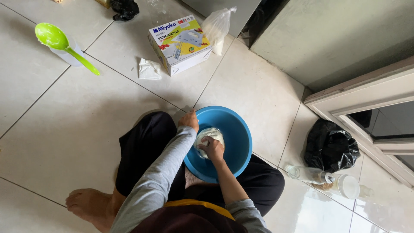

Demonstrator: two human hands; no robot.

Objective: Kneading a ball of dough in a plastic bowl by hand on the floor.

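Tiled floor [77,129]: blue bowl [235,129] gripped at near-left rim by left hand [189,119]; right hand [211,148] clenched on white dough [210,133] inside, nearer of the two.

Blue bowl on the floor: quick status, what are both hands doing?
Left hand grips the blue bowl at its rim. Right hand pressed into pale dough inside, grip closed. Nothing blocking the hands.

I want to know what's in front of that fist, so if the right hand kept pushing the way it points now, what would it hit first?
The right hand already presses into the dough. Going straight on, it would sink through the dough to the bowl, probably its bottom, though depth is hard to judge from above.
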